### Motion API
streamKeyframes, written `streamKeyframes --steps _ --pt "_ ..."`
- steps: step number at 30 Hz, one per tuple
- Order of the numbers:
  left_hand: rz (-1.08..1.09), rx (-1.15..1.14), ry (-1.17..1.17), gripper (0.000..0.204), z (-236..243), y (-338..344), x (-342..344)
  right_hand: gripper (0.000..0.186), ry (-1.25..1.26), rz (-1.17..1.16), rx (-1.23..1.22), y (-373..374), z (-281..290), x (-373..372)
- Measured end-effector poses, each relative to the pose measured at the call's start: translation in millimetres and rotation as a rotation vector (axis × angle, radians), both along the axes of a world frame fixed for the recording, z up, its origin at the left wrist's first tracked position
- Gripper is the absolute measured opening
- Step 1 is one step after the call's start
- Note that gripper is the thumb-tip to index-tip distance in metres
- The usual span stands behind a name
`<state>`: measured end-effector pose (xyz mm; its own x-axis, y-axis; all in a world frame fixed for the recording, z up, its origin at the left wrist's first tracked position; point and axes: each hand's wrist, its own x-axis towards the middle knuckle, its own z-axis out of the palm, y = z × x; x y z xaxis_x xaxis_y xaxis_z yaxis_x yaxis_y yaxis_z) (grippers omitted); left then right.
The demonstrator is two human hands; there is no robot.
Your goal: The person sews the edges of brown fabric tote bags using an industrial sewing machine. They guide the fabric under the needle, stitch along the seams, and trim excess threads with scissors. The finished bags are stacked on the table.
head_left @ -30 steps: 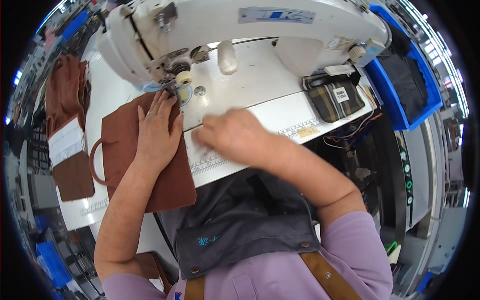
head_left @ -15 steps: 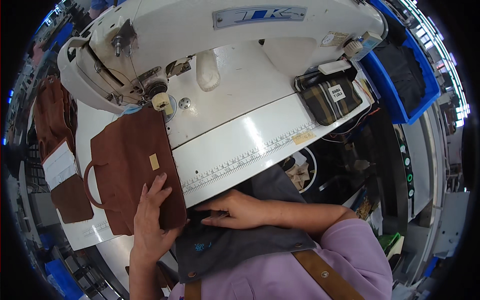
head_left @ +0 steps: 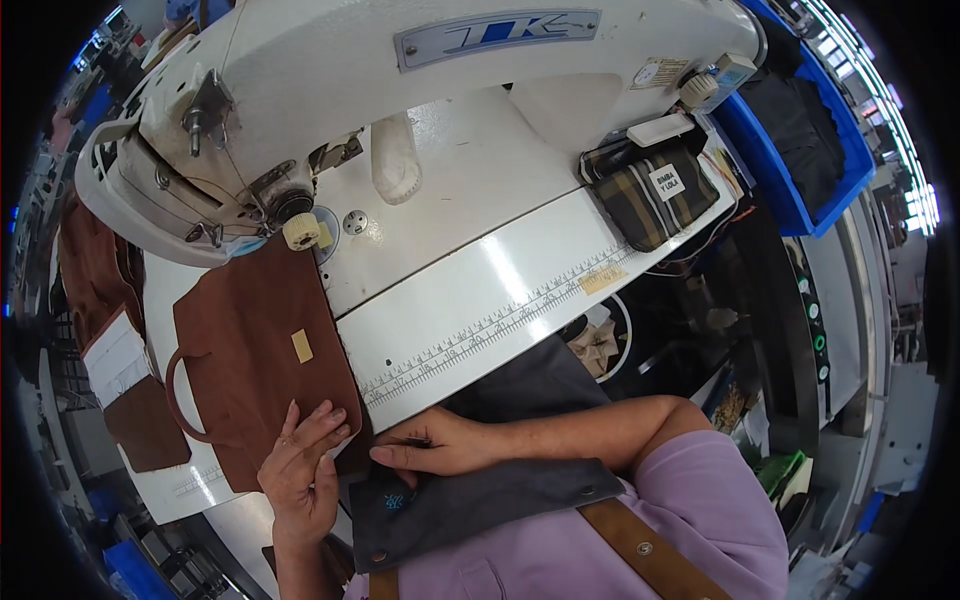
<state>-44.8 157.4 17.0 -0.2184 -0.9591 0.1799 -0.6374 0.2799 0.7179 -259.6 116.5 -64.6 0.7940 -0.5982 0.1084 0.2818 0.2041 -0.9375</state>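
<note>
A brown bag piece (head_left: 240,370) with a looped handle (head_left: 180,400) and a small tan patch (head_left: 302,346) lies on the sewing machine bed, its far end beneath the machine head. Over its near edge rests my left hand (head_left: 302,470), fingers extended and slightly bent, the thumb apart. Beside the bag's near right corner is my right hand (head_left: 440,442), fingers curled around a small dark object whose kind is unclear. That hand is above my grey apron (head_left: 480,495), at the table's front edge.
The white sewing machine (head_left: 470,60) spans the far side. A plaid pouch (head_left: 650,195) sits at the right, near a blue bin (head_left: 850,190) of dark material. More brown pieces (head_left: 95,260) are stacked at the left. A ruler strip (head_left: 490,335) runs along the front edge.
My left hand has slid back toward me, from the bag's surface to its near edge. My right hand has turned, its fingers now more curled. The view has shifted slightly.
</note>
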Motion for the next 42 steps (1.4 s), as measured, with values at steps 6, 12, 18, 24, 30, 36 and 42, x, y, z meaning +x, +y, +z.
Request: streamKeyframes --steps 6,12,18,24,30,36,42 --pt "0.174 -0.064 0.268 0.034 -4.6 3.5 7.6 0.047 0.069 0.001 0.055 -1.8 11.8 -2.7" --pt "0.222 -0.101 0.275 0.024 -5.2 1.1 10.7 0.038 0.174 -0.067 0.102 1.7 17.8 -8.4" --pt "0.006 -0.36 -0.286 0.021 -16.5 8.7 -2.8 0.03 0.213 -0.074 0.071 5.1 13.2 -7.4" --pt "-0.031 -0.465 -0.426 0.028 -35.9 17.6 -9.9 0.02 0.173 -0.085 0.141 6.1 17.7 -9.1" --pt "-0.039 -0.396 -0.432 0.04 -34.7 21.0 -10.2 0.017 0.208 -0.067 0.141 5.8 19.7 -10.3" --pt "-0.031 -0.509 -0.566 0.034 -46.0 22.3 -7.3 0.019 0.231 -0.01 0.108 2.7 19.6 -10.3" --pt "-0.027 -0.527 -0.54 0.028 -44.2 18.2 -8.6 0.01 0.255 -0.009 -0.008 0.8 34.3 -14.3"
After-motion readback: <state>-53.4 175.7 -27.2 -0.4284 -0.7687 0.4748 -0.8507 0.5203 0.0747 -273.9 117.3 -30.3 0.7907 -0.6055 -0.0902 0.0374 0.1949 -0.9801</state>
